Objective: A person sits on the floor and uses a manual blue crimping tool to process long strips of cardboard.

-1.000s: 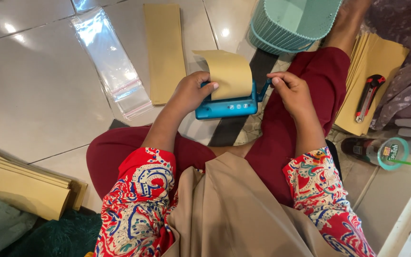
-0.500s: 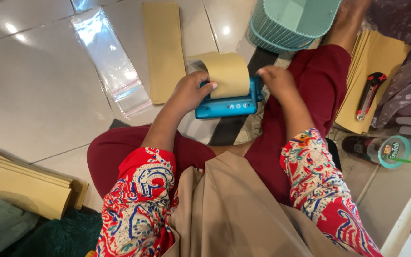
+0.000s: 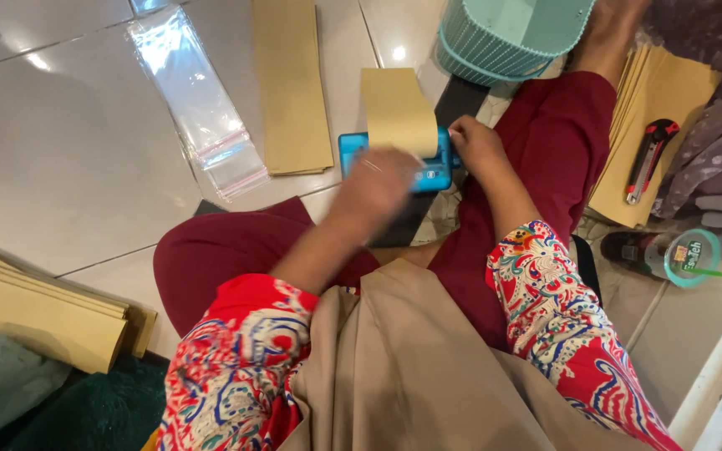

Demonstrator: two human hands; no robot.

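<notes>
A blue hand tool [image 3: 351, 152], like a paper punch, lies on the tiled floor in front of my crossed legs. A brown paper sheet [image 3: 396, 108] sticks out of its top, pointing away from me. My left hand [image 3: 375, 188] is blurred with motion over the front of the tool, and its fingers cannot be made out. My right hand [image 3: 478, 146] grips the tool's right end, beside my dark red trouser leg.
A pile of brown paper strips [image 3: 290, 83] and clear plastic sleeves [image 3: 198, 100] lie at the left. A teal basket [image 3: 511, 33] stands beyond the tool. At the right are brown sheets [image 3: 678, 92], a red utility knife [image 3: 647, 159] and a lidded cup [image 3: 691, 257]. Brown envelopes [image 3: 35, 309] are stacked near left.
The curled brown sheet has straightened and now sits flat in the tool. My left hand let go of it and moved towards me. My right hand shifted onto the tool's right end.
</notes>
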